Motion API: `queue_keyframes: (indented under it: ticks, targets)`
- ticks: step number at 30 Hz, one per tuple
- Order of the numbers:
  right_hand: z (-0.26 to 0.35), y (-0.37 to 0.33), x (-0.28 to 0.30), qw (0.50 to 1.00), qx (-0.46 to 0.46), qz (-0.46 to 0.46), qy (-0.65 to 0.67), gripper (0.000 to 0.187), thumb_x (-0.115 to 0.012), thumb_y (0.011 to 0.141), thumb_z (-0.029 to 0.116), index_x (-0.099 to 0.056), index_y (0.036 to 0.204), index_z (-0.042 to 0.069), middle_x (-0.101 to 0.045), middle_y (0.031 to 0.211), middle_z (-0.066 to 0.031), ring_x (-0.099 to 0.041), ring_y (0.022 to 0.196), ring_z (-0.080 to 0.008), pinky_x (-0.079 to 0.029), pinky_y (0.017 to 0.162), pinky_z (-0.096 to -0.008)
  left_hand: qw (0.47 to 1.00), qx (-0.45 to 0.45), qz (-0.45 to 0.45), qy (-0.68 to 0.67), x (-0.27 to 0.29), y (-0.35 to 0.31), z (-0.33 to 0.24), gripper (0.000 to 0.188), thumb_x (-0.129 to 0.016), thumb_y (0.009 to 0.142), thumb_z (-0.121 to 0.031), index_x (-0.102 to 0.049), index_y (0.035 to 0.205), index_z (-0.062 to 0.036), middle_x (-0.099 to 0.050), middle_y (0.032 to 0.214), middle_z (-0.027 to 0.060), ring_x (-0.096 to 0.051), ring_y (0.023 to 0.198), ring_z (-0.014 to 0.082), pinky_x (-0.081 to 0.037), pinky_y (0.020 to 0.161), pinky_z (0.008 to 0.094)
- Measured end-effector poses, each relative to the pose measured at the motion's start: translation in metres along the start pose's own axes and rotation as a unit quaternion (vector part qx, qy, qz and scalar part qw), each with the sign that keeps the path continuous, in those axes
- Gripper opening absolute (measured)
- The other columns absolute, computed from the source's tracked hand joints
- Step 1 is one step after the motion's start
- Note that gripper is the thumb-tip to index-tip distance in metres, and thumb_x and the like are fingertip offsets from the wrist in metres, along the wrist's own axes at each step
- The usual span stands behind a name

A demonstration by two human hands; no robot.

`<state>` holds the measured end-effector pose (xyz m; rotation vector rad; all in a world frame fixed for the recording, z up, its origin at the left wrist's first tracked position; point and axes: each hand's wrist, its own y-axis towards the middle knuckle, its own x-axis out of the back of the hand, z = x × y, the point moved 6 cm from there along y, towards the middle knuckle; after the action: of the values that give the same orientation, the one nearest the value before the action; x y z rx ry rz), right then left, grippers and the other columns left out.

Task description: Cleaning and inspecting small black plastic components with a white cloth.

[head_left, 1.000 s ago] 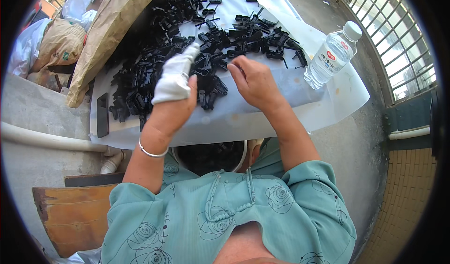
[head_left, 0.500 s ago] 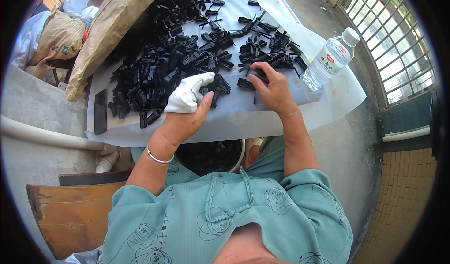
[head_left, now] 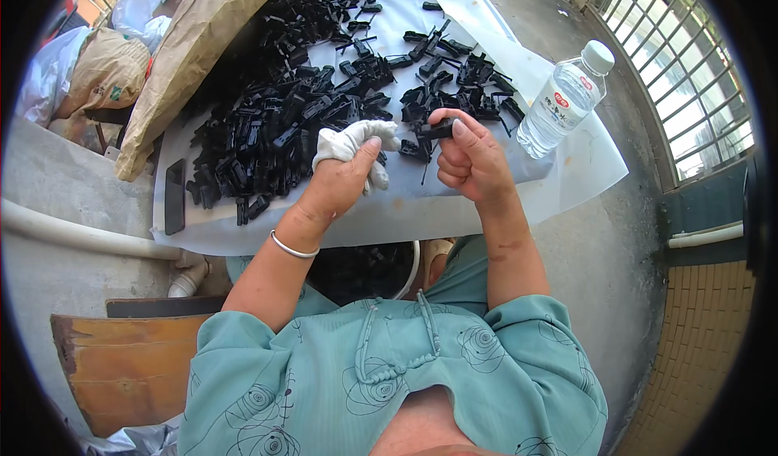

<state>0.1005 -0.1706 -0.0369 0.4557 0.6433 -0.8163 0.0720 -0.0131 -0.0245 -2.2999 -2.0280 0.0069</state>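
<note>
Black part [head_left: 436,130] between right fingers [head_left: 470,140], in a pinch, apparently at one end

White sheet-covered tabletop [head_left: 389,217]: heaped black parts [head_left: 279,132], dark phone-like slab [head_left: 175,197], clear capped bottle [head_left: 562,104]

The head view, taken from the left one of two fisheye cameras worn side by side, looks steeply down and forward over the wearer's shirt [head_left: 316,375], which fills the near lower edge. The left hand [head_left: 350,158] and right hand [head_left: 474,158] appear mid-picture at close range over the covered table [head_left: 324,231]; the window bars [head_left: 690,72] at upper right lie farther off. Straight lines bow toward the darkened rim.
</note>
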Motion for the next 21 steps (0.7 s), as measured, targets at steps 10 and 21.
queue_keyframes:
  ticks: [10,21]
  targets:
    - [-0.012,0.001,-0.029,0.927,0.014,-0.055,-0.371,0.017,-0.051,0.092,0.020,-0.056,0.102,0.008,-0.044,0.062,0.0058,-0.037,0.050,-0.0024,-0.030,0.043,-0.0184,0.944,0.085,0.135,-0.289,-0.014,-0.017,0.019,0.023,-0.050,0.091,-0.016,-0.054,0.111,-0.0040,-0.062,0.088,0.0054,-0.058,0.073,0.0102,-0.048,0.058,0.0229]
    - [-0.009,-0.033,-0.087,0.805,0.211,0.006,-0.555,0.037,-0.067,0.075,0.006,-0.052,0.109,0.004,-0.035,0.056,0.0005,-0.033,0.048,-0.0096,-0.027,0.044,-0.0249,0.975,0.027,0.047,-0.217,0.003,-0.062,0.020,0.032,-0.056,0.085,-0.003,-0.045,0.115,-0.0040,-0.057,0.084,0.0050,-0.050,0.056,0.0059,-0.041,0.044,0.0181]
